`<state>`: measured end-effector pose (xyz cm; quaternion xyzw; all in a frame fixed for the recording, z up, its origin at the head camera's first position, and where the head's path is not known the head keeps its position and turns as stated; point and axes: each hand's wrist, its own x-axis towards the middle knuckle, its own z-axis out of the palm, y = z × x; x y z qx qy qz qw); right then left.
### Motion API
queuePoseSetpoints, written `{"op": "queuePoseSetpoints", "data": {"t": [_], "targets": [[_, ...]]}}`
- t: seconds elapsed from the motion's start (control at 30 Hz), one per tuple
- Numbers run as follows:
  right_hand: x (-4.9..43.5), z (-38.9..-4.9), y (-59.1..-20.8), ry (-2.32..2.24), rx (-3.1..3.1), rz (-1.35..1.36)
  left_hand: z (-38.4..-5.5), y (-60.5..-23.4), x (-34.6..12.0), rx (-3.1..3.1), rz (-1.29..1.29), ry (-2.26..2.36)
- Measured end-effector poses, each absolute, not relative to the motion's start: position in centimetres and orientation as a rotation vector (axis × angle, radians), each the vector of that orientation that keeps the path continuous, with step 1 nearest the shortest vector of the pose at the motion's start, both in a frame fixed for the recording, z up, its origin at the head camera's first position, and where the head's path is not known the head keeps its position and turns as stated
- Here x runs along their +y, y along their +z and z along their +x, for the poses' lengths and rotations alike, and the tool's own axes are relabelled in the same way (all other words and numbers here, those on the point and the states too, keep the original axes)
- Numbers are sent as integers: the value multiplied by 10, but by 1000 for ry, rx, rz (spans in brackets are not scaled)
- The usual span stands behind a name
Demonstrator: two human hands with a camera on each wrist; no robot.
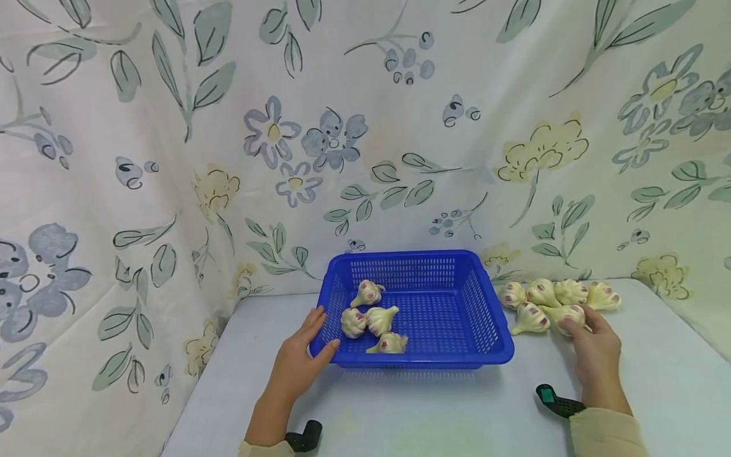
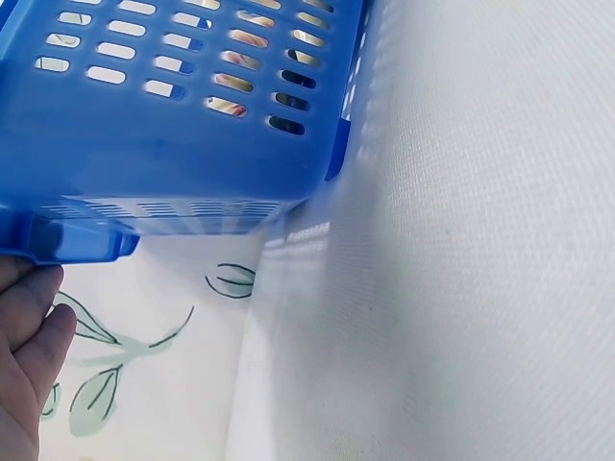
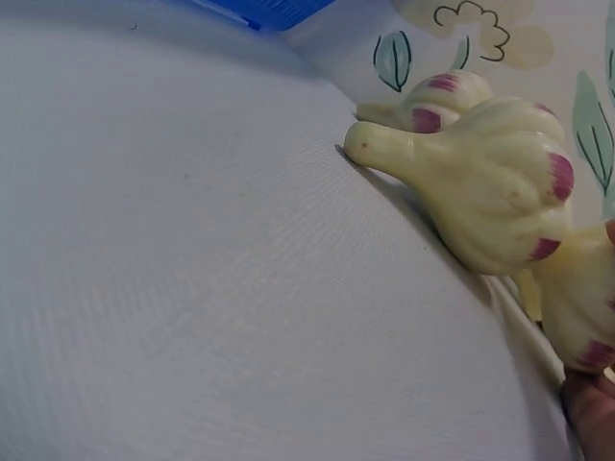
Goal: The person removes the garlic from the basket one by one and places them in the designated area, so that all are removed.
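My left hand (image 1: 299,349) rests at the near left corner of a blue perforated plastic basket (image 1: 414,358), its fingers fairly straight along the outer rim and the thumb by the corner. In the left wrist view the fingertips (image 2: 60,322) touch the rim's edge. Several garlic bulbs (image 1: 381,320), cream with purple patches, lie in the basket's left half. Right of the basket, my right hand (image 1: 596,349) holds a garlic bulb (image 1: 565,315) between thumb and fingers. Beside it in the right wrist view is another garlic bulb (image 3: 480,182), its stem pointing left.
More garlic bulbs (image 1: 571,291) form a group at the table's back right. The white table (image 1: 411,412) ends at the back against a floral cloth (image 1: 365,127), which also hangs on the left. Dark wrist straps (image 1: 562,403) sit by the beige sleeves.
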<state>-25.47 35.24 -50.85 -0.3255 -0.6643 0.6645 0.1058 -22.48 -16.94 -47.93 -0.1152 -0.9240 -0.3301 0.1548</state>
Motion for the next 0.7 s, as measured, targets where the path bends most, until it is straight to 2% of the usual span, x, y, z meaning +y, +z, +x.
{"op": "queuePoseSetpoints", "data": {"t": [0.7], "targets": [[346,-255,-510,1777,-2231,-875,-225,-479,-169,-2629,-346,-946]]}}
